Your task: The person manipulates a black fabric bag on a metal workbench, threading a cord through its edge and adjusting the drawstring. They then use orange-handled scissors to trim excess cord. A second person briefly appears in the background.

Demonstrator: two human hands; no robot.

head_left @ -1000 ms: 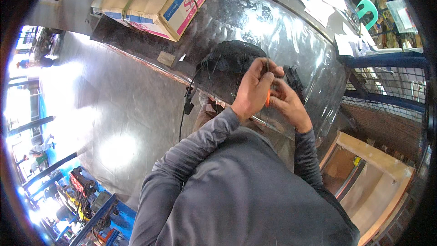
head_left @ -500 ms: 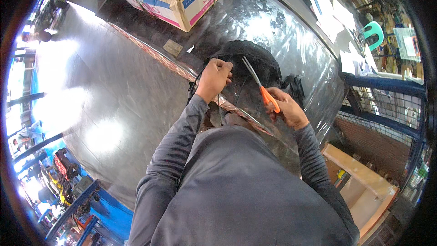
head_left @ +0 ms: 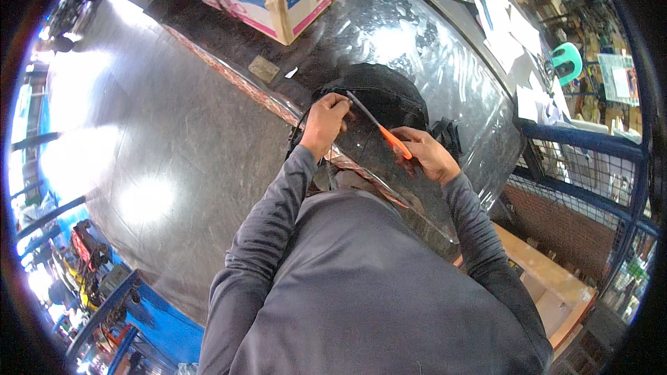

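Note:
In my right hand [head_left: 428,155] is a pair of scissors [head_left: 393,140] with orange handles. Their slim metal blades look closed or nearly so and point up and left, with the tips beside the fingers of my left hand [head_left: 325,125]. That hand is pinched at the left edge of a rounded black fabric item [head_left: 389,90], which lies on the plastic-covered table in front of me. What sits between its fingertips is too small to make out. A dark strap or cord hangs below my left wrist, partly hidden by the hand.
Beyond the hands stands a strapped cardboard box [head_left: 278,0]. A small tan card [head_left: 264,69] lies on the table's glossy plastic cover [head_left: 472,97]. Loose papers [head_left: 500,35] are at the far right, above a blue metal rail [head_left: 583,140]. A wooden drawer [head_left: 549,285] is at lower right.
My right hand has moved left with the scissors, bringing their tips to my left fingers. The blades, slightly apart before, now look together. My left hand has barely moved.

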